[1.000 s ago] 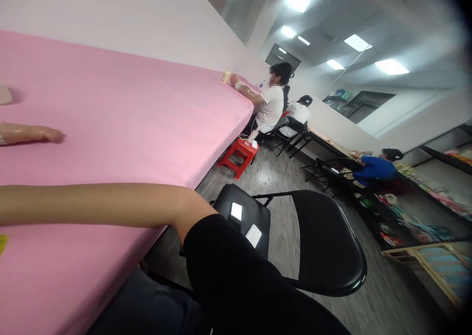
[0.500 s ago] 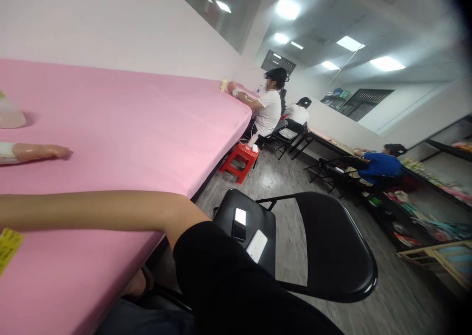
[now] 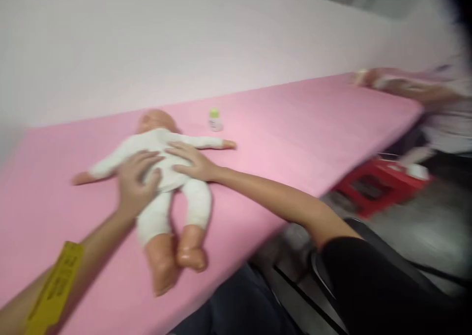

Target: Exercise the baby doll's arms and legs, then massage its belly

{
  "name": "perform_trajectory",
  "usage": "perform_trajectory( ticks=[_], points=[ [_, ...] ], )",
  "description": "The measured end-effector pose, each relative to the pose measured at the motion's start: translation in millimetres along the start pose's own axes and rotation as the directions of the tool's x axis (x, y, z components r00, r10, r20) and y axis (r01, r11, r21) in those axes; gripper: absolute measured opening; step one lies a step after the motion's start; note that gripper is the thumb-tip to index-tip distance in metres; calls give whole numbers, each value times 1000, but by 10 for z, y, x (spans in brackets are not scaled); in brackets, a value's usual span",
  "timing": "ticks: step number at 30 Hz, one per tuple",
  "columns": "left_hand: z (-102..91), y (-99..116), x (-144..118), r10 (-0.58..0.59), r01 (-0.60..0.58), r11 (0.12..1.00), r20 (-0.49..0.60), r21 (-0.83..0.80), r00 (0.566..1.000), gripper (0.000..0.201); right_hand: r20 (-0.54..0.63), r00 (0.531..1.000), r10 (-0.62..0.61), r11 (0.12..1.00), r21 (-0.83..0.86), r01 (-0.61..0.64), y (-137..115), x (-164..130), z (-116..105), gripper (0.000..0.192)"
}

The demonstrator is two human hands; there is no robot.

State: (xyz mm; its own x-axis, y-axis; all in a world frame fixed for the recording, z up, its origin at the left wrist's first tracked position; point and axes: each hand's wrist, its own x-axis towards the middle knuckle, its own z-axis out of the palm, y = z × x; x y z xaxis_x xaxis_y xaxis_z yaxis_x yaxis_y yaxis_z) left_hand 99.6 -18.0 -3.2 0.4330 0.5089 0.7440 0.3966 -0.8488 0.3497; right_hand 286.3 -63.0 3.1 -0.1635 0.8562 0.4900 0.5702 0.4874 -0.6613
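Observation:
A baby doll (image 3: 162, 178) in a white bodysuit lies on its back on the pink table (image 3: 295, 114), head toward the wall, arms spread, bare feet toward me. My left hand (image 3: 135, 183) rests flat on the doll's belly, fingers apart. My right hand (image 3: 190, 159) lies flat on the doll's chest beside it, fingers spread. Neither hand grips the doll. A small bottle with a green cap (image 3: 215, 120) stands beyond the doll's outstretched arm. The picture is blurred by motion.
A yellow tag (image 3: 55, 286) hangs on my left forearm. A red plastic stool (image 3: 379, 190) stands on the floor to the right. Another person's arm (image 3: 401, 82) rests at the table's far right end. A white wall runs behind the table.
The view has swung left from the room to the table. The doll and both my hands now show, where before only my right forearm and the doll's arm did.

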Motion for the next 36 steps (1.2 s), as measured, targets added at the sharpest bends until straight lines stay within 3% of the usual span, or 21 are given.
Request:
perform_trajectory(
  ticks=[2, 4, 10, 15, 19, 24, 29, 33, 36],
  points=[
    [-325, -89, -59, 13, -13, 1000, 7, 28, 1000, 19, -72, 994, -86, 993, 76, 91, 43, 94, 151, 48],
    [-407, -52, -108, -37, 37, 999, 7, 33, 999, 19, -128, 990, -61, 988, 133, 78, 96, 46, 226, 41],
    [-307, 24, -189, -117, 116, 993, 5, 35, 993, 30, -175, 984, 22, 995, 104, -3, 46, -154, 317, 42],
    [-342, -46, -176, -120, 123, 992, 121, -20, 985, 51, -186, 982, -9, 994, 105, 29, 121, -117, 355, 58],
    [-359, -106, -154, -126, 139, 986, 131, -92, 983, 52, -162, 986, -42, 991, 119, 62, 160, -54, 352, 69],
    [-403, -110, -166, -127, 147, 976, 130, -158, 983, 46, -141, 989, 49, 989, 148, -28, 85, -39, 384, 77],
    [-455, -57, -193, -155, 164, 980, 82, -113, 985, 31, -143, 987, 78, 980, 192, -49, 46, -39, 389, 59],
    [-485, -29, -215, -185, 188, 980, 54, -61, 981, 33, -192, 981, 17, 985, 169, 16, 17, -36, 368, 31],
    [-491, -13, -210, -159, 164, 982, 57, -91, 986, 35, -226, 974, 18, 988, 152, 17, 13, -39, 365, 25]
  ],
)
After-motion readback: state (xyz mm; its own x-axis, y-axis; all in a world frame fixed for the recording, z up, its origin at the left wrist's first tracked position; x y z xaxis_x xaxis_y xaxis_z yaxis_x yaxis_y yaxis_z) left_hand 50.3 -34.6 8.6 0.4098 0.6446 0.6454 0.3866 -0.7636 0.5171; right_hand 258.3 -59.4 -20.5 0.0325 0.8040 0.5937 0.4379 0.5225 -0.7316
